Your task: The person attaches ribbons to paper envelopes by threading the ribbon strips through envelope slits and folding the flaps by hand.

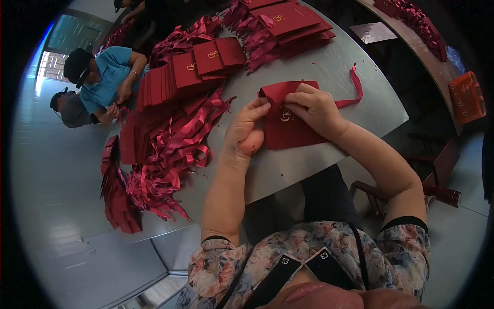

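Note:
A dark red paper bag (296,136) with a gold emblem lies flat on the metal table in front of me. My left hand (247,126) is closed on the bag's left edge, thumb on top near its upper corner. Over the bag's upper part, my right hand (316,110) has its fingers pinched together just above the emblem. What sits between those fingertips is hidden. A red ribbon (355,90) runs out from under my right wrist across the table and curls upward at its end.
Stacked red bags (190,69) with loose ribbons (180,149) fill the table's left side. Another bag stack (293,26) lies at the far end. Two people sit at the left, one in a blue shirt (113,67). An orange package (467,97) rests on the right-hand table.

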Motion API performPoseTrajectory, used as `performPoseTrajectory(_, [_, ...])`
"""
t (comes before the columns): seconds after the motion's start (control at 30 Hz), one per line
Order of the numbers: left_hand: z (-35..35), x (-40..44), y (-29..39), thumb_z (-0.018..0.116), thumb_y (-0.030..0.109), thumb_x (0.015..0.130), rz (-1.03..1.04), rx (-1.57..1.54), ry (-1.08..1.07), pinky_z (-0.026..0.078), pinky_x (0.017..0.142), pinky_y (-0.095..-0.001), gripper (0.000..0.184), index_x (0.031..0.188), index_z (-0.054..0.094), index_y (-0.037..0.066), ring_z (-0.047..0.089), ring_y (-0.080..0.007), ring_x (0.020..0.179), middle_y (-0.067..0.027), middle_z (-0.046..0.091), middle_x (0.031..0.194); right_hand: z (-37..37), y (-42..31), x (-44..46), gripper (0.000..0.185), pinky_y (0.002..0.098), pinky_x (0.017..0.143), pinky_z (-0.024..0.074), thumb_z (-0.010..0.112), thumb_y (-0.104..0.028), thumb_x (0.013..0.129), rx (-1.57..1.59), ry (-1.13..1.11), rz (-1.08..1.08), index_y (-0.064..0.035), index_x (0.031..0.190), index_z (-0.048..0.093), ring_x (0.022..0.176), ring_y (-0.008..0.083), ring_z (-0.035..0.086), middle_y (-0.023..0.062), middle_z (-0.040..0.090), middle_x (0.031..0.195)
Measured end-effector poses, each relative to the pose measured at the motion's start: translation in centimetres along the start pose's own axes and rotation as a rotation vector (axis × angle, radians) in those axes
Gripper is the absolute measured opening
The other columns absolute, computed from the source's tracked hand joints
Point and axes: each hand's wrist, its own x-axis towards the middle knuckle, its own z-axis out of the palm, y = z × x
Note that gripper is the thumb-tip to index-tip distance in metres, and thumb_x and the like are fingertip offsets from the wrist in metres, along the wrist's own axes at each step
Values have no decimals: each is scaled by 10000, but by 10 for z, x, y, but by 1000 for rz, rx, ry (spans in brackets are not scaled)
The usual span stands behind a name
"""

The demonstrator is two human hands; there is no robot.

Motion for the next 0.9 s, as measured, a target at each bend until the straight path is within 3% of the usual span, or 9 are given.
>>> performPoseTrajectory(0.2, [0,10,-4,629,44,898,-3,-91,88,504,936,-351,166,1064,624,43,625,-198,1000,-75,657,1068,3,1,-1,159,376,705,525,672,-158,837,-39,6,-12,-91,979,691,816,302,644,90,628,918])
performPoseTrajectory(0.5, [17,2,-2,642,119,915,166,127,201,526,885,-341,140,1029,640,37,639,-178,942,-74,673,1009,1,-1,0,150,374,712,524,661,-162,846,-58,-30,33,-98,978,693,804,297,639,88,612,923])
performPoseTrajectory(0.57, [31,-1,1,675,151,888,142,109,294,517,751,-292,101,902,641,57,617,-151,805,-37,656,858,0,-3,0,152,372,708,524,663,-168,844,-84,-35,10,-109,980,693,794,291,639,86,608,913])
performPoseTrajectory(0.6, [23,2,0,675,151,888,144,109,294,517,751,-292,101,902,641,57,617,-151,805,-37,656,858,0,-4,0,152,372,708,524,663,-168,844,-84,-35,8,-109,980,693,794,291,639,86,608,913])
performPoseTrajectory(0.67, [-1,10,1,701,181,854,210,309,320,413,588,-240,143,786,608,97,521,-101,639,23,578,703,0,-4,0,139,377,692,522,662,-172,840,-108,-49,-11,-119,965,691,783,288,636,79,598,885])
performPoseTrajectory(0.7, [3,6,5,701,181,854,213,308,322,413,588,-240,143,786,608,97,521,-101,639,23,578,703,1,-4,-1,139,377,692,522,662,-172,840,-107,-51,-14,-119,965,691,783,288,636,79,598,885])
performPoseTrajectory(0.77, [12,-3,13,713,193,833,85,313,420,283,517,-227,202,724,551,138,393,-62,549,68,481,622,2,-2,-2,117,376,661,521,659,-177,838,-160,-49,-82,-128,941,682,767,282,634,73,579,857])
performPoseTrajectory(0.9, [4,-2,14,704,187,842,30,235,382,266,495,-235,206,717,542,165,359,-47,518,89,464,613,-4,-8,-1,100,373,631,519,648,-178,840,-201,-29,-133,-130,926,663,754,273,632,68,561,845])
